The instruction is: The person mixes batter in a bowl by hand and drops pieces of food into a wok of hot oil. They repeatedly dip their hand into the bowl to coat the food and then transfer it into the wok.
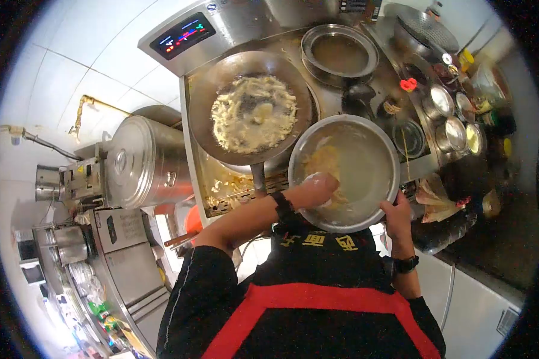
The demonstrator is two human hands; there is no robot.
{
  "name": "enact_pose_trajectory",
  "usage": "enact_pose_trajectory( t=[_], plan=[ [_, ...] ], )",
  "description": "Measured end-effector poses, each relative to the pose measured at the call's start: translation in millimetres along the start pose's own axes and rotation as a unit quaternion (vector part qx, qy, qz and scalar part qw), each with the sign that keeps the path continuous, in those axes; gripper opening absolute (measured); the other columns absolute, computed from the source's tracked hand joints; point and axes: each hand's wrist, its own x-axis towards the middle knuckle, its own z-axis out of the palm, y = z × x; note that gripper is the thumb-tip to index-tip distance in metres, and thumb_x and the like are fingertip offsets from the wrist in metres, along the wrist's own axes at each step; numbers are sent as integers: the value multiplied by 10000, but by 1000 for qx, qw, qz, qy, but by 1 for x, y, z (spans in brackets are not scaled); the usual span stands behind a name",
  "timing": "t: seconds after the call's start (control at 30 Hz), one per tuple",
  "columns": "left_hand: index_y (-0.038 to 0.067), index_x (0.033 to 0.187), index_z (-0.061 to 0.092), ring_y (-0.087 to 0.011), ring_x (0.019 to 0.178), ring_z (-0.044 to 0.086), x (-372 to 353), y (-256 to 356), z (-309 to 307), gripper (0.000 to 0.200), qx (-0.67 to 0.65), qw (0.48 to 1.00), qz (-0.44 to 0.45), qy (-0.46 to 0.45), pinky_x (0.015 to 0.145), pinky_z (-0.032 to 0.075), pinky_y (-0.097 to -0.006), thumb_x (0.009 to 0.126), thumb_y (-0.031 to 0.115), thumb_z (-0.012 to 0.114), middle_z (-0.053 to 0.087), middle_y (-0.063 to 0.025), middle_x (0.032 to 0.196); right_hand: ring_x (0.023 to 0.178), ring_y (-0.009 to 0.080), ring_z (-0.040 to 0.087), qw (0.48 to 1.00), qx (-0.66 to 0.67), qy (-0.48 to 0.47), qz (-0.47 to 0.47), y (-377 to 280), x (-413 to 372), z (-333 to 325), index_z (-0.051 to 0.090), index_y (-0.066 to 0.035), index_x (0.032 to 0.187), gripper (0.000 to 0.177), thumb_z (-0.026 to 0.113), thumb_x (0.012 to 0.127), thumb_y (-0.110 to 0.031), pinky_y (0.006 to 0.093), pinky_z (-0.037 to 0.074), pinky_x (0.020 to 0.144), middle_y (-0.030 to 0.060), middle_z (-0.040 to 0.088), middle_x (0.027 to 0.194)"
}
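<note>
A wide metal bowl [374,161] is held tilted in front of my body, with pale flour or batter and a yellowish coated food [322,160] inside. My left hand [319,186] reaches into the bowl beside this food; its fingers are curled and whitened, and what lies in them is hidden. Gripping the bowl's lower right rim is my right hand [396,212], thumb over the edge. Just beyond the bowl, a wok [206,128] sits on the stove with pale battered pieces [254,113] frying in bubbling oil. Its handle [258,176] points toward me.
Behind the bowl stands a pan of dark liquid [341,54], with a black ladle [358,99] near it. Small seasoning bowls [442,100] line the right side. A large lidded steel pot [141,161] stands left of the stove, below a brass tap [81,113].
</note>
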Motion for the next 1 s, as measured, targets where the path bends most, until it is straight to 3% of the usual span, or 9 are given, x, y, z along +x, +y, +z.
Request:
enact_pose_trajectory(
  t=[0.33, 0.4, 0.47, 0.53, 0.6, 0.7, 0.77, 0.87, 1.0],
  plan=[
    [42, 943, 622, -290, 656, 613, -24, -4, -96, 162, -152, 974, 6, 165, 619, 478, -372, 801, 121, 609, 612, -135, 735, 926, 200, 593, 999, 13, -10, -32, -1, 1, 0, 512, 22, 1208, 499, 600, 721, -47, 314, 499, 791, 114, 613, 1071],
    [54, 983, 637, -219, 643, 579, -33, -19, -127, 202, -312, 940, -58, 124, 618, 468, -328, 794, 128, 641, 590, -102, 713, 934, 204, 592, 998, 23, -7, -49, 2, 1, -1, 512, 21, 1208, 505, 607, 716, -48, 320, 495, 806, 116, 613, 1073],
    [30, 977, 638, -139, 667, 537, -45, -39, -158, 209, -94, 969, -34, 227, 624, 454, -287, 789, 120, 653, 586, -45, 728, 966, 212, 585, 1000, 12, -14, 8, -8, -4, 1, 502, 23, 1231, 536, 618, 715, -60, 342, 476, 857, 116, 612, 1089],
    [8, 925, 641, -128, 688, 541, -55, -91, -179, 163, -209, 948, -52, 233, 641, 457, -292, 796, 107, 640, 605, -6, 766, 983, 220, 584, 998, 17, -18, -53, 10, 1, -4, 488, 17, 1262, 574, 625, 710, -57, 346, 465, 885, 119, 608, 1115],
    [-1, 882, 645, -139, 674, 540, -64, -134, -207, 138, -128, 949, -138, 251, 642, 462, -302, 805, 111, 623, 604, 10, 774, 983, 228, 590, 999, -11, 0, -52, 6, 0, -2, 478, 6, 1285, 597, 627, 711, -62, 336, 471, 876, 118, 605, 1136],
    [13, 922, 666, -232, 725, 612, -70, -213, -225, 161, -173, 913, -225, 294, 687, 488, -336, 817, 99, 582, 660, -70, 828, 976, 224, 596, 1000, 3, 3, -29, -7, -7, 0, 485, 0, 1285, 607, 626, 697, -57, 331, 477, 875, 120, 608, 1134],
    [29, 861, 672, -341, 804, 643, -74, -233, -246, 129, 151, 931, -217, 250, 721, 507, -412, 783, 57, 573, 666, -176, 835, 970, 216, 599, 998, 2, -13, -55, -10, -7, 3, 501, 6, 1271, 599, 624, 688, -58, 329, 482, 873, 118, 615, 1119],
    [66, 896, 686, -382, 849, 628, -73, -365, -231, 189, 261, 909, -223, 235, 759, 507, -455, 751, 21, 572, 660, -195, 863, 974, 215, 598, 999, 39, 20, -2, -12, -13, 7, 513, 9, 1257, 587, 628, 686, -64, 335, 482, 876, 120, 617, 1118],
    [84, 921, 688, -372, 856, 631, -70, -314, -247, 224, 208, 910, -247, 261, 758, 510, -456, 749, 21, 559, 658, -195, 870, 969, 207, 599, 999, 42, 29, -9, -25, -22, 14, 500, 21, 1257, 591, 626, 685, -61, 341, 490, 862, 112, 623, 1098]
  ],
)
